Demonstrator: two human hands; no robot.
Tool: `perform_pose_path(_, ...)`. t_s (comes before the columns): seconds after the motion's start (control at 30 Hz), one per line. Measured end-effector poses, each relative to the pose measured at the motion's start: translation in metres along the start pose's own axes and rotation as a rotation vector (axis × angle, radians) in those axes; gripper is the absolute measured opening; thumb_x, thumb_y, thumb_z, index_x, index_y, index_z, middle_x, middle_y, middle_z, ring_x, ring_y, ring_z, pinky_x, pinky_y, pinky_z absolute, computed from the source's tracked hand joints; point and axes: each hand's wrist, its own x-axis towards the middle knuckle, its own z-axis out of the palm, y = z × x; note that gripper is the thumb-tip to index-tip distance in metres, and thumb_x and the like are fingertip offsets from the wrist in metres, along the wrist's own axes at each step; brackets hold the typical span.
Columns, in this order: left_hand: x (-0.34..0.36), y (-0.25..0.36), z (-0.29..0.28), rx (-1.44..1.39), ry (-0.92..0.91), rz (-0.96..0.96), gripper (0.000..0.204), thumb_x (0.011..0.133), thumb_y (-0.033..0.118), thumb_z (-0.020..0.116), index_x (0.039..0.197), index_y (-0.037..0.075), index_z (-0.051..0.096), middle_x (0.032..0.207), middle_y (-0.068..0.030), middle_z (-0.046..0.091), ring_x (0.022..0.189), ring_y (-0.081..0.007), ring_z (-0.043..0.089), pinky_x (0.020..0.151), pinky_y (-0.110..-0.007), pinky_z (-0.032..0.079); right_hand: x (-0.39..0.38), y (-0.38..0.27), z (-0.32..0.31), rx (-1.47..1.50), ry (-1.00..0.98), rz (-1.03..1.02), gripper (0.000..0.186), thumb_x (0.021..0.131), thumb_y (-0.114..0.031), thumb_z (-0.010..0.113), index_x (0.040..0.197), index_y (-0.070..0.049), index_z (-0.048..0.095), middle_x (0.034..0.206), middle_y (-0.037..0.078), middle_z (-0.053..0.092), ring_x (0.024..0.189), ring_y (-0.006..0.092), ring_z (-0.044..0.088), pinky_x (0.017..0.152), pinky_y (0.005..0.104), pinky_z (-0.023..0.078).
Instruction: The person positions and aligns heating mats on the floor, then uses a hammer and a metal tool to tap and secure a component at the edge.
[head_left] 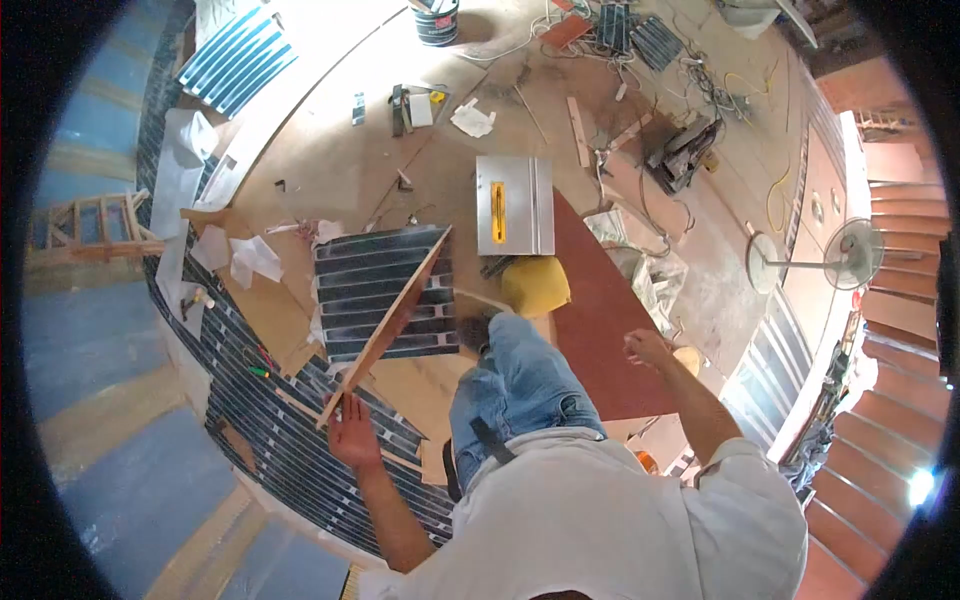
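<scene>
My left hand (352, 432) grips the lower end of a long wooden board (395, 312), which slants up across a dark striped panel (350, 290). My right hand (646, 350) hovers over a red-brown sheet (595, 360) with its fingers curled; whether they hold anything small I cannot make out. In front of my bent leg (530, 370) are a yellow rounded object (535, 285) and a silver panel (530, 205) with a yellow level-like tool (497, 212) lying on it.
A standing fan (850, 255) is at the right. Cables (735, 90), a dark machine (680, 155), wood strips (578, 130) and paper scraps (472, 118) litter the floor ahead. A bucket (436, 25) stands far ahead. A wooden frame (95, 225) is at the far left.
</scene>
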Motion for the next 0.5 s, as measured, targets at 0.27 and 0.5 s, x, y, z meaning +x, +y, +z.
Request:
perform_pose_path(0.27, 0.038, -0.004, 0.003, 1.046, 0.573, 0.412, 0.037, 0.097, 0.036, 0.056, 0.102, -0.001, 0.062, 0.091, -0.0077, 0.059, 0.079, -0.0160, 0.054, 0.069, -0.029, 0.048, 0.208, -0.101, -0.041, 0.127, -0.103, -0.139, 0.024, 0.096, -0.028, 0.054, 0.088, -0.006, 0.060, 0.070, 0.001, 0.056, 0.058, 0.0120, 0.053, 0.050, 0.0299, 0.045)
perform_pose_path(0.5, 0.082, -0.023, -0.011, 1.359, 0.632, 0.492, 0.043, 0.100, 0.039, 0.044, 0.101, 0.000, 0.063, 0.095, -0.0125, 0.063, 0.094, -0.0278, 0.061, 0.090, -0.040, 0.049, 0.454, -0.197, -0.094, -0.667, 0.152, -0.442, 0.025, 0.091, -0.025, 0.054, 0.082, -0.003, 0.059, 0.072, 0.008, 0.061, 0.062, 0.0210, 0.060, 0.060, 0.0353, 0.050)
